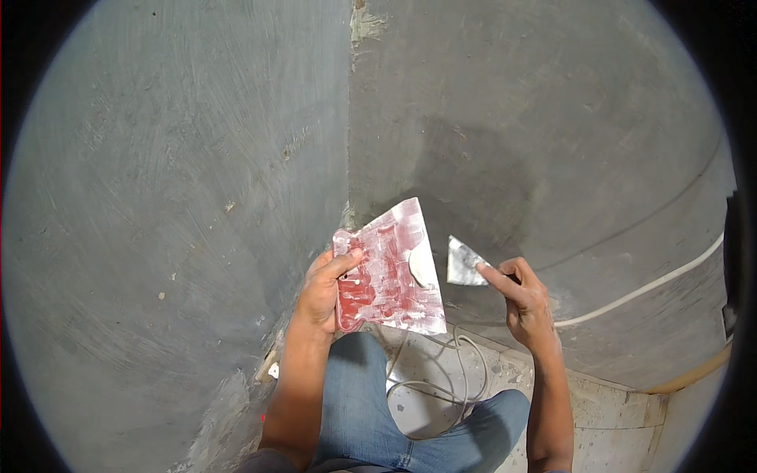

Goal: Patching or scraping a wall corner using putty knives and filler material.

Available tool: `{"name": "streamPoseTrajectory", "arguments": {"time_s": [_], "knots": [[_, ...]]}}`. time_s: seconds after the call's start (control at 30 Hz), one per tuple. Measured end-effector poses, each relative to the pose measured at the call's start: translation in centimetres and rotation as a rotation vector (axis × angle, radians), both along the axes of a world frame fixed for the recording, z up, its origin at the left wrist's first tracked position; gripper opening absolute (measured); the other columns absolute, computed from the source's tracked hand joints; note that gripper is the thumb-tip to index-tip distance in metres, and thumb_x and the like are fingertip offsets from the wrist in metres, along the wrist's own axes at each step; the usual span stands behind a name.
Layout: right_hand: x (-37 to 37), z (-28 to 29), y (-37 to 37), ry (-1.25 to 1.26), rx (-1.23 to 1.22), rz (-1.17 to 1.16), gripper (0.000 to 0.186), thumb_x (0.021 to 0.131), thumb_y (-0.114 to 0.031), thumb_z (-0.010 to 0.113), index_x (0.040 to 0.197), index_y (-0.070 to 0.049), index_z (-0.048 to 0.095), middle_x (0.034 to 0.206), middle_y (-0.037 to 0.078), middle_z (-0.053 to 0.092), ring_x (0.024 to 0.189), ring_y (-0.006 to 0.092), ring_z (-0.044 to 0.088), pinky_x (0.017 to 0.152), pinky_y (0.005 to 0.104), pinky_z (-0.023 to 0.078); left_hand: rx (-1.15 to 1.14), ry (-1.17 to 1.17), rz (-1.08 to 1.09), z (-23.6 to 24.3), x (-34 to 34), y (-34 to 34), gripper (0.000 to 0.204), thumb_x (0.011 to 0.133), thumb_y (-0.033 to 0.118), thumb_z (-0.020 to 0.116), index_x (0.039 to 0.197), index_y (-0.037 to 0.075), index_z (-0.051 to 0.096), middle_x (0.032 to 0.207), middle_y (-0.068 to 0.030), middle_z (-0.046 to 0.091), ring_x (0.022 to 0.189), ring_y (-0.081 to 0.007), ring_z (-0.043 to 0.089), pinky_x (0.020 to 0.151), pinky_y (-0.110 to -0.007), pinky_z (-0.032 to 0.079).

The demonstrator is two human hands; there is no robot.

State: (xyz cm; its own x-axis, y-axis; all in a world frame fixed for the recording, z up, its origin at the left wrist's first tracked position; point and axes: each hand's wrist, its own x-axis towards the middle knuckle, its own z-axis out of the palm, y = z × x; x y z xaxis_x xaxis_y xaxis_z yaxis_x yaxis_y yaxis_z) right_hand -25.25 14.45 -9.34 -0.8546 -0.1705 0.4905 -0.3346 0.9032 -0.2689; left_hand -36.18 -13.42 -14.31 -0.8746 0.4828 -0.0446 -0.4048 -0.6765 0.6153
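Red shows through white smears on the flat board at the centre of the frame, its wide edge turned rightward. The left hand clamps its narrow edge, thumb on top, fingers mostly hidden, likely to leave the coated face free and support the white dab near the wide edge. Right of the board and apart from it, the right hand pinches a small scraper, index finger reaching onto the blade, probably for control. Grey wall fills the upper left; a pale cable crosses the right.
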Motion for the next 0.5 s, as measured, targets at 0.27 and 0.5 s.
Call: {"name": "streamPoseTrajectory", "arguments": {"time_s": [0.27,0.5], "knots": [[5.4,1.7,-4.1,-0.470,-1.338,0.065,0.035,0.099,-0.015,0.044,0.124,0.009,0.051,0.082,0.008,0.061,0.051,0.0128,0.056,0.047,0.0243,0.047,-0.039,0.194,0.304,0.8,1.7,2.2,0.020,0.095,0.011,0.056,0.111,-0.001,0.056,0.105,-0.0097,0.065,0.092,-0.0169,0.065,0.083,-0.033,0.054],[5.1,-0.8,-4.2,-0.650,-1.529,-0.001,0.033,0.099,-0.011,0.044,0.124,0.010,0.051,0.079,0.008,0.060,0.046,0.0137,0.053,0.040,0.0261,0.046,-0.065,0.300,0.366,0.4,2.5,4.2,0.024,0.097,0.013,0.055,0.115,-0.003,0.055,0.108,-0.0095,0.063,0.095,-0.0146,0.062,0.086,-0.032,0.051]]}}
